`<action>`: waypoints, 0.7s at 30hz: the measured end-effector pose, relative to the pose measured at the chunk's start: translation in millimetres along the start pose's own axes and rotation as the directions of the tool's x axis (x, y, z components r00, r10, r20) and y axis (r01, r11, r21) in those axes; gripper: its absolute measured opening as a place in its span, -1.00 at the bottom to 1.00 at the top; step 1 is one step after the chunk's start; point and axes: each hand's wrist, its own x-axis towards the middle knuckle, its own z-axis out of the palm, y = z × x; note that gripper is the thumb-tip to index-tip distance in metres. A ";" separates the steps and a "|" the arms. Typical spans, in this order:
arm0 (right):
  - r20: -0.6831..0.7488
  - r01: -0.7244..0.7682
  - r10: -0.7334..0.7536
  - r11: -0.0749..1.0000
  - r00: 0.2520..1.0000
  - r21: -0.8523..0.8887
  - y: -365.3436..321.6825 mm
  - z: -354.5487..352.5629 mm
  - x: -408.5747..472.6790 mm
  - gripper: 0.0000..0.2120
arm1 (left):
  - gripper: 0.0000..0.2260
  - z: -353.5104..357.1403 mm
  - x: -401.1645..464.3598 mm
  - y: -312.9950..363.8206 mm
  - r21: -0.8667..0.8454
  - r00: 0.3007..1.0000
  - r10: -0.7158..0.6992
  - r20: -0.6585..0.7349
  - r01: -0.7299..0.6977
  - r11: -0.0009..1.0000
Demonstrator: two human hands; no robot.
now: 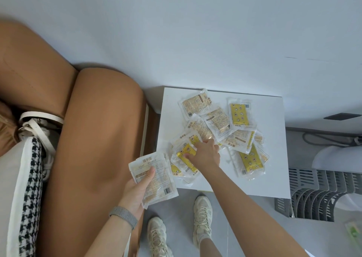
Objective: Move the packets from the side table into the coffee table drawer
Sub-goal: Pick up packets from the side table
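Right hand pinching yellow packet (thumb under), left hand holding packets

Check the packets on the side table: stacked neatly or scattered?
Scattered. The packets lie overlapping at odd angles across the side table, some yellow face up, others label side up.

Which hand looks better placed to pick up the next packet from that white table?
The right hand, probably. It already reaches over the side table with its fingers on a yellow packet in the pile. The left hand is off the table's edge, gripping a stack of packets.
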 end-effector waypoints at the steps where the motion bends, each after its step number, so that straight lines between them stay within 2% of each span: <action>1: -0.039 0.008 -0.011 0.998 0.999 -0.057 -0.4 0.2 -1.4 -0.51 | -0.35 1.6 -1.3 -1.3 0.001 1.000 -0.009 -0.004 0.009 1.000; 3: -0.132 0.040 -0.064 0.983 0.989 -0.181 1.0 1.6 -5.1 -0.57 | -0.40 2.7 -3.1 -4.3 -0.009 1.000 -0.018 -0.006 0.018 1.000; 5: -0.171 0.096 -0.122 0.984 0.978 -0.151 5.7 2.1 -6.2 -0.67 | -0.40 5.0 -7.1 -5.6 -0.017 1.000 -0.019 -0.008 0.018 1.000; 6: -0.162 0.132 -0.135 0.991 0.977 -0.030 9.4 1.5 -6.7 -0.68 | -0.37 5.0 -8.2 -6.6 -0.012 1.000 -0.011 -0.013 0.011 1.000; 7: -0.140 0.160 -0.142 0.979 0.980 0.126 13.3 0.2 -9.1 -0.60 | -0.39 4.8 -9.7 -7.6 -0.011 1.000 -0.007 -0.019 0.007 1.000; 9: -0.095 0.176 -0.151 0.901 0.984 0.397 24.5 -3.6 -15.8 -0.47 | -0.57 4.7 -13.5 -9.7 -0.030 1.000 0.004 -0.027 -0.005 1.000; 11: -0.013 0.121 -0.142 0.786 0.990 0.607 35.8 -11.1 -26.3 -0.60 | -0.67 4.5 -17.0 -12.2 -0.053 0.999 0.014 -0.040 -0.016 0.998; 13: 0.089 0.035 -0.163 0.631 0.983 0.775 47.0 -20.6 -37.5 -0.82 | -0.66 5.9 -20.8 -14.2 -0.088 0.998 0.029 -0.062 -0.035 0.996; 14: 0.127 -0.002 -0.180 0.570 0.975 0.822 52.6 -26.2 -43.5 -0.85 | -0.63 7.3 -23.7 -15.4 -0.108 0.997 0.029 -0.075 -0.038 0.993; 17: 0.182 -0.052 -0.218 0.497 0.959 0.866 66.1 -41.6 -63.8 -0.79 | -0.57 9.7 -38.0 -19.5 -0.165 0.992 0.029 -0.124 -0.049 0.985; 21: 0.146 0.004 -0.235 0.541 0.961 0.841 64.5 -61.4 -96.8 -0.81 | -0.61 6.5 -69.5 -13.6 -0.227 0.984 0.038 -0.174 -0.078 0.971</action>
